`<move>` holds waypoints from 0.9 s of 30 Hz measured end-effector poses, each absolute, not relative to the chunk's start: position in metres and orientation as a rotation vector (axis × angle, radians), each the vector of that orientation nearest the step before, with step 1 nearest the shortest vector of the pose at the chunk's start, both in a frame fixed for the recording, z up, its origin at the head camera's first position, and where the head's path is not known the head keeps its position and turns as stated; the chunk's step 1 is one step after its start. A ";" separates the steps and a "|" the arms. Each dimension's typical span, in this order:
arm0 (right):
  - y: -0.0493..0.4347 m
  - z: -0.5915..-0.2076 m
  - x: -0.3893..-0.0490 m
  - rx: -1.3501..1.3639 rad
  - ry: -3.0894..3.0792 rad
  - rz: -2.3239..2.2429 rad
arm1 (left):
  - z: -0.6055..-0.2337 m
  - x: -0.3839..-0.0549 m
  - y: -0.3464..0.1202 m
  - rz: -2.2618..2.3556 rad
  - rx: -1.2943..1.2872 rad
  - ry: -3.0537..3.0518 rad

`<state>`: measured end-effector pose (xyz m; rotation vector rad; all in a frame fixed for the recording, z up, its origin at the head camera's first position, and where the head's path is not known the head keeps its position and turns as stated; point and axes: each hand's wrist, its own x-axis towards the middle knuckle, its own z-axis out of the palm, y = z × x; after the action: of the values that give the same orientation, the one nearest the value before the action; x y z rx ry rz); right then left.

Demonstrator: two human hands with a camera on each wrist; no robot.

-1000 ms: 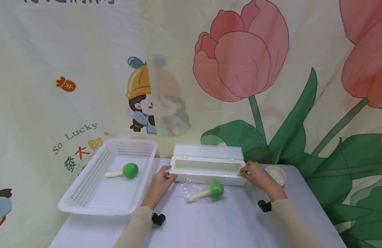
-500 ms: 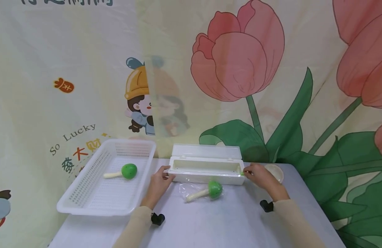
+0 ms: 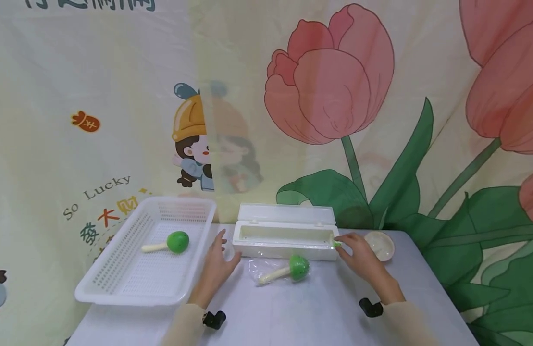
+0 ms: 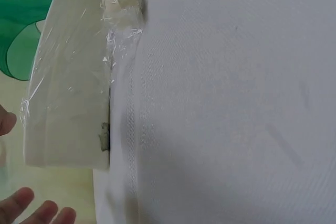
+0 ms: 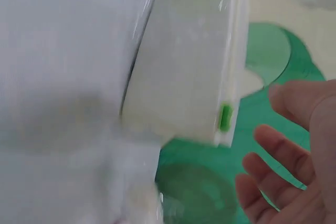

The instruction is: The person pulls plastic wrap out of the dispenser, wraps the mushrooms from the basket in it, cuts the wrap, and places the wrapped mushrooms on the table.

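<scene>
A long white plastic dispenser box point(image 3: 285, 241) lies on the grey counter point(image 3: 318, 312) with its lid open, the trough looking empty. The left hand point(image 3: 217, 263) hovers beside its left end, grip wide, fingers spread. The right hand point(image 3: 360, 254) is at the right end by the small green tab point(image 3: 337, 244), fingers relaxed, holding nothing. A green-headed mallet under clear film point(image 3: 283, 271) lies just in front; another green-headed mallet point(image 3: 167, 242) lies in the white perforated basket point(image 3: 119, 283).

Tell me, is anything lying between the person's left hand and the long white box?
Nothing visible does. The left hand, fingers spread, hovers just off the left end of the long white box, with only bare table between them. The wrapped green rattle lies in front of the box, off to the side.
</scene>
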<state>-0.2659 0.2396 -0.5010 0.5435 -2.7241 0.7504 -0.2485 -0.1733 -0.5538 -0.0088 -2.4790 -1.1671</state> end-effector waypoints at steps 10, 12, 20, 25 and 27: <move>0.187 -0.530 -0.238 0.539 -2.608 0.993 | -0.553 -0.223 -0.151 -1.084 -0.328 -2.186; 0.179 -0.537 -0.236 0.532 -2.604 1.063 | -0.554 -0.218 -0.144 -1.083 -0.431 -2.185; 0.160 -0.562 -0.232 0.525 -2.550 1.233 | -0.568 -0.207 -0.118 -1.062 -0.656 -2.464; 0.147 -0.567 -0.231 0.484 -2.647 1.296 | -0.580 -0.209 -0.112 -0.890 -0.594 -2.677; 0.144 -0.569 -0.232 0.479 -2.683 1.322 | -0.583 -0.211 -0.112 -0.848 -0.574 -2.724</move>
<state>-0.2321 0.1438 -0.5692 0.4793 -2.6833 1.3216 -0.2108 -0.1115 -0.5828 -0.5742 -2.7243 -0.8479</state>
